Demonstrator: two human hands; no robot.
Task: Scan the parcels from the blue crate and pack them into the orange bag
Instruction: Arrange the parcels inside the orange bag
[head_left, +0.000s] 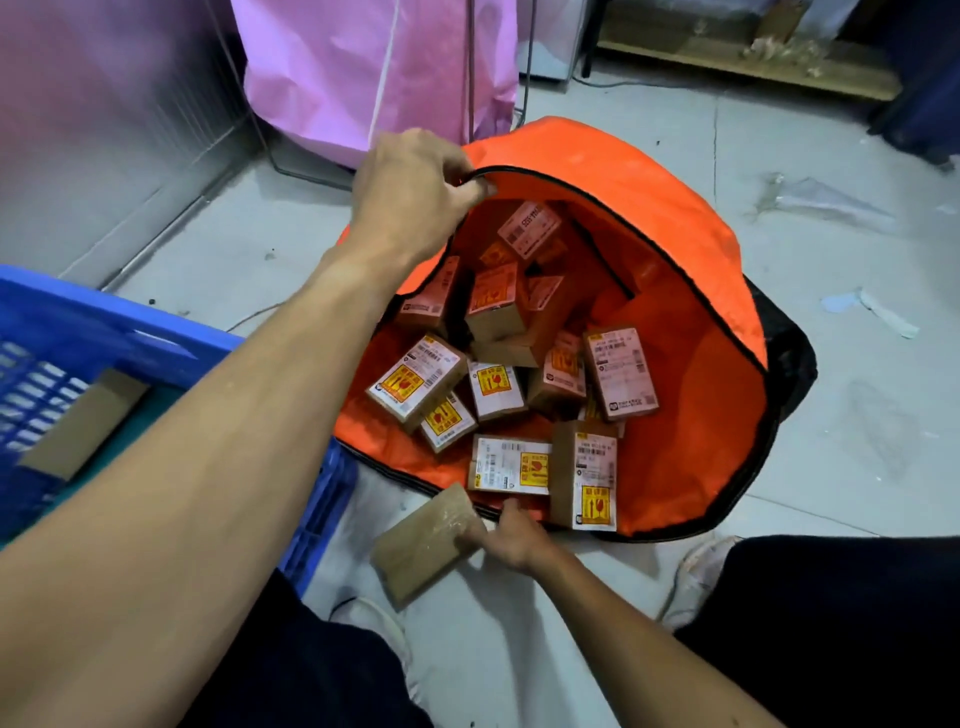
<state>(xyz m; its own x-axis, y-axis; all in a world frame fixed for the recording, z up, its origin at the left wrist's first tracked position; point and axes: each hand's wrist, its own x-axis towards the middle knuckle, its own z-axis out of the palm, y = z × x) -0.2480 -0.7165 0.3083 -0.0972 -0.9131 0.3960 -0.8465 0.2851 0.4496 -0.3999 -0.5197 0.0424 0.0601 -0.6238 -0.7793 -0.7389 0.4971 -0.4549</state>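
Note:
The orange bag (691, 322) lies open on the floor ahead of me, with several small brown parcels (415, 382) bearing white and yellow labels piled inside. My left hand (413, 192) pinches the bag's black-edged rim at the top left and holds it up. My right hand (511, 538) grips a plain brown parcel (423, 545) by its right end, just outside the bag's near edge, low above the floor. The blue crate (119, 332) stands at the left, partly behind my left forearm, with one brown parcel (85, 423) lying in it.
A pink bag (363, 78) on a metal frame stands behind the orange bag. A grey wall panel runs along the left. Scraps of tape and paper (831, 202) lie on the tiled floor at the right. My knees and white shoes fill the bottom edge.

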